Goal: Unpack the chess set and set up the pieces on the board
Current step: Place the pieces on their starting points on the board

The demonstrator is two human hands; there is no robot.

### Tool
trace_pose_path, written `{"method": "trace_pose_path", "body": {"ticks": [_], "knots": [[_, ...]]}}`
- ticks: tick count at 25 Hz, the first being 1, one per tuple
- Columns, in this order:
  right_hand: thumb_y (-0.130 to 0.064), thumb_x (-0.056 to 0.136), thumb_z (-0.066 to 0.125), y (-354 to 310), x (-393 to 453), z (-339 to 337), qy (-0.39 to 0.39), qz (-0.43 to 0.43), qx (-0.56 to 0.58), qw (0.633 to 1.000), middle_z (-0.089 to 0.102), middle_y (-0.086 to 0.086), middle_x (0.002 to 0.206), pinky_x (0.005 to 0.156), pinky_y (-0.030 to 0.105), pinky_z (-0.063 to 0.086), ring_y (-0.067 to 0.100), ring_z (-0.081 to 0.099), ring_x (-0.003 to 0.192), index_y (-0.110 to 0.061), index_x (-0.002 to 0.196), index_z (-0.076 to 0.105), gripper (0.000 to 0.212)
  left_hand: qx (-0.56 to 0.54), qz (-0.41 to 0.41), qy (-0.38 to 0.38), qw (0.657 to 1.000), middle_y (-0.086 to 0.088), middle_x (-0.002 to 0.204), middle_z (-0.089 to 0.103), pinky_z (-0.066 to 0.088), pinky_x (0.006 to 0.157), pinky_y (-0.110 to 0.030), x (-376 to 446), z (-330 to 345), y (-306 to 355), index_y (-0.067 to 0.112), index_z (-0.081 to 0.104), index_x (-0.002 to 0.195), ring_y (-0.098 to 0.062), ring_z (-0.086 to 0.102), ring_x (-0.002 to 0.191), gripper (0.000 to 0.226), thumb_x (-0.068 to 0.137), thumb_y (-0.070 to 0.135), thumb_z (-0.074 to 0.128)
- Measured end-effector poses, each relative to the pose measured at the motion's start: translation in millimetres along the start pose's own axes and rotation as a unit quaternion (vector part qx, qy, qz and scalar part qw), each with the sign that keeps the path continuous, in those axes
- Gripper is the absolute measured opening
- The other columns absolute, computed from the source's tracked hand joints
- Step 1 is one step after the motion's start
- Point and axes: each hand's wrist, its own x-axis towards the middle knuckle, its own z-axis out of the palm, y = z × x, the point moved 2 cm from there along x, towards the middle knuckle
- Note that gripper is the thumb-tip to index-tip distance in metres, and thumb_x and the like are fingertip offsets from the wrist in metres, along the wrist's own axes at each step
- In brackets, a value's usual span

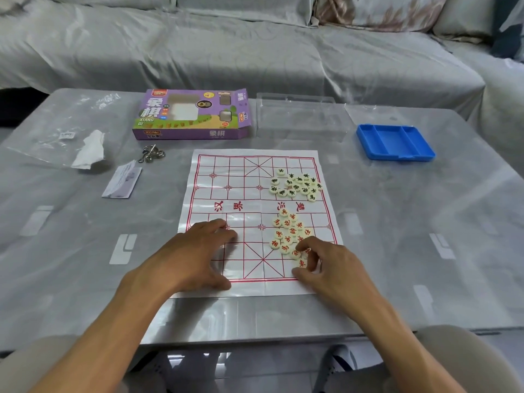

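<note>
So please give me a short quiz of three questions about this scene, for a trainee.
1. True or false: the blue tray holds chess pieces.
2. Which hand picks among the red-marked pieces: A) left hand, B) right hand?
3. Fill in: the black-marked pieces lie in a loose ____ on the board, not on starting points.

Key: 1. False, its compartments look empty. 2. B; the left hand rests flat on the board. 3. pile.
</note>
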Motion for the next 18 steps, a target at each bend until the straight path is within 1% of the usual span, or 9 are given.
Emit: {"method": "trace_pose_path", "body": {"ticks": [3, 7, 9, 11, 13, 15, 17, 18], "knots": [[-0.046, 0.086, 0.063, 0.7, 3.2, 5.9, 0.026, 0.0, -0.007, 1.0, 0.059, -0.018, 0.091, 0.07, 0.02, 0.049, 0.006, 0.057, 0.078, -0.037, 0.108, 0.053, 0.026, 0.005, 0.001, -0.004, 1.0, 0.018, 0.152, 0.022, 0.038, 0.105, -0.029, 1.3, -0.1, 0.2, 0.038, 0.032, 0.143, -0.008, 0.025, 0.138, 0.082, 0.073, 0.049, 0.074], [-0.042, 0.088, 0.063, 1.6, 7.3, 3.1, 0.084, 0.008, 0.004, 0.996, 0.058, -0.02, 0.101, 0.067, 0.016, 0.046, 0.005, 0.055, 0.082, -0.034, 0.108, 0.055, 0.022, 0.001, 0.002, -0.004, 1.0, 0.018, 0.152, 0.024, 0.039, 0.106, -0.03, 2.1, 1.4, -0.1, 0.038, 0.031, 0.144, -0.008, 0.026, 0.138, 0.083, 0.073, 0.049, 0.074], [-0.045, 0.087, 0.064, -1.6, 7.0, 3.6, 0.084, 0.002, 0.013, 0.996, 0.054, -0.021, 0.098, 0.063, 0.011, 0.04, 0.004, 0.053, 0.082, -0.033, 0.106, 0.056, 0.024, -0.007, 0.003, -0.002, 1.0, 0.019, 0.148, 0.028, 0.042, 0.103, -0.032, 3.2, 1.9, -2.4, 0.039, 0.033, 0.141, -0.008, 0.03, 0.135, 0.082, 0.071, 0.049, 0.076], [-0.048, 0.086, 0.063, -6.4, 7.2, 6.5, 0.081, -0.009, 0.004, 0.997, 0.049, -0.022, 0.094, 0.06, 0.009, 0.034, 0.003, 0.051, 0.081, -0.033, 0.105, 0.057, 0.025, -0.024, 0.004, 0.004, 1.0, 0.022, 0.139, 0.035, 0.046, 0.097, -0.033, 4.4, 2.6, -6.3, 0.041, 0.036, 0.136, -0.008, 0.037, 0.128, 0.079, 0.068, 0.047, 0.077], [-0.048, 0.087, 0.063, -7.8, 9.3, 8.7, 0.076, -0.008, -0.004, 0.997, 0.05, -0.022, 0.094, 0.059, 0.009, 0.033, 0.003, 0.05, 0.08, -0.032, 0.105, 0.059, 0.025, -0.033, 0.004, 0.01, 0.999, 0.023, 0.131, 0.039, 0.048, 0.093, -0.034, 5.2, 3.3, -8.9, 0.041, 0.04, 0.13, -0.008, 0.041, 0.122, 0.073, 0.067, 0.044, 0.078], [-0.047, 0.087, 0.064, -5.9, 11.2, 8.3, 0.084, -0.005, 0.013, 0.996, 0.057, -0.018, 0.102, 0.065, 0.01, 0.037, 0.004, 0.052, 0.087, -0.032, 0.107, 0.06, 0.026, -0.038, 0.005, 0.018, 0.999, 0.022, 0.13, 0.04, 0.047, 0.094, -0.034, 6.1, 4.6, -10.9, 0.041, 0.043, 0.128, -0.008, 0.041, 0.122, 0.07, 0.067, 0.042, 0.077], [-0.047, 0.086, 0.065, -2.5, 13.0, 7.5, 0.11, -0.017, 0.017, 0.994, 0.058, -0.013, 0.118, 0.081, 0.019, 0.043, 0.008, 0.053, 0.104, -0.03, 0.117, 0.058, 0.036, -0.04, 0.006, 0.023, 0.999, 0.021, 0.13, 0.041, 0.046, 0.095, -0.035, 6.7, 5.5, -11.8, 0.04, 0.044, 0.128, -0.008, 0.04, 0.123, 0.07, 0.066, 0.042, 0.077], [-0.049, 0.086, 0.065, -1.1, 15.2, 7.3, 0.115, -0.026, 0.006, 0.993, 0.054, -0.012, 0.128, 0.09, 0.025, 0.042, 0.011, 0.05, 0.114, -0.03, 0.124, 0.055, 0.044, -0.04, 0.006, 0.022, 0.999, 0.021, 0.13, 0.041, 0.046, 0.095, -0.035, 7.1, 6.1, -11.7, 0.039, 0.044, 0.129, -0.008, 0.039, 0.124, 0.07, 0.066, 0.042, 0.076]]}}
